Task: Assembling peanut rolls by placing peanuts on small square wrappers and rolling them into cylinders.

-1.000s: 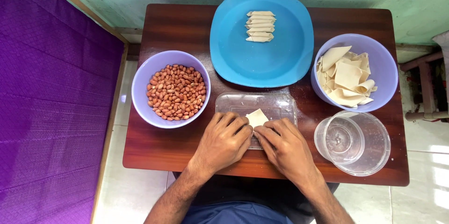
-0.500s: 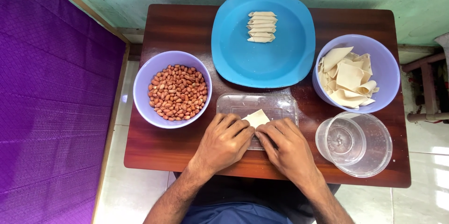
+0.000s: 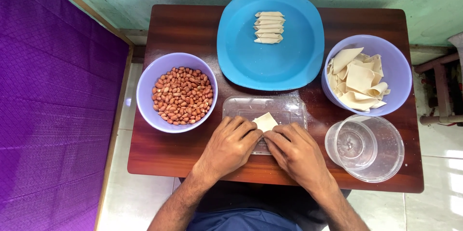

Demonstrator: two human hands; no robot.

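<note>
Right at the table's near edge, the left hand [image 3: 229, 145] and right hand [image 3: 294, 151] meet fingertip to fingertip, both pinching the lower part of a pale dough square [image 3: 265, 121] on a clear plastic tray [image 3: 284, 107]. Its free corner pokes out toward 12 o'clock from the fingers, equally near both hands. A lilac bowl of peanuts [image 3: 177, 91] sits at 10 o'clock, a blue plate [image 3: 251, 62] with folded pieces [image 3: 269, 27] at 12, a bowl of wrappers [image 3: 367, 75] at 2, and clear round containers [image 3: 364, 146] at 3. Nothing blocks the hands.
</note>
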